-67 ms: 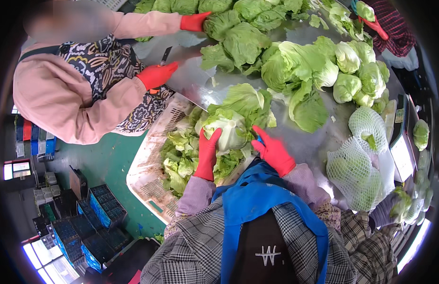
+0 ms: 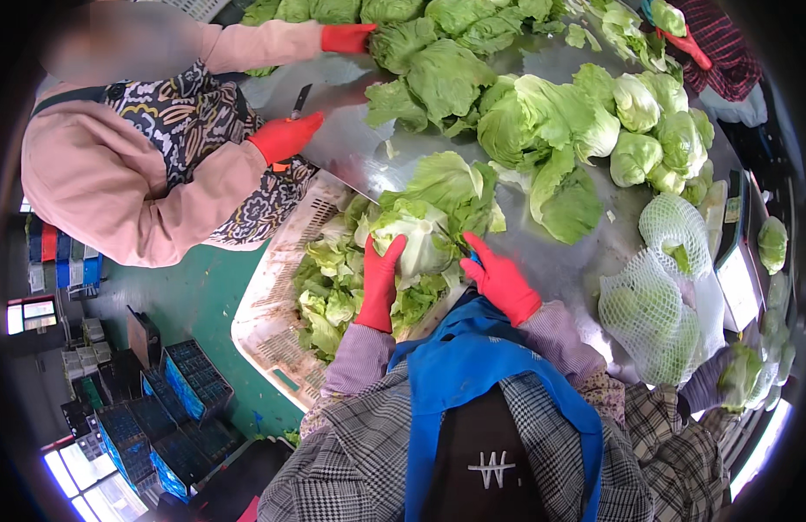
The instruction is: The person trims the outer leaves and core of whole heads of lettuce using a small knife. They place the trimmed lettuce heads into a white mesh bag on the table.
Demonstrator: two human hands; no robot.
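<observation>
My left hand (image 2: 382, 280), in a red glove, is closed on a pale green head of lettuce (image 2: 423, 247), its thumb lying across the near side. Loose outer leaves (image 2: 455, 187) spread behind that head at the table edge. Just right of the lettuce, my right hand (image 2: 505, 280), also red-gloved, is closed round a small tool with a blue handle (image 2: 474, 255); most of the tool is hidden by the fingers. Below the held lettuce stands a white plastic crate (image 2: 262, 291) with many cut leaves (image 2: 326, 300) in it.
Across the metal table (image 2: 551, 252) lie leafy lettuces (image 2: 525, 122) and trimmed heads (image 2: 636, 158). White mesh netting (image 2: 651, 313) lies at the right. A co-worker at the left holds a knife (image 2: 301, 102) and touches lettuce; another person's gloved hand (image 2: 690, 48) is at the far right.
The co-worker's far gloved hand has shifted slightly left. My hands and the held lettuce look nearly the same.
</observation>
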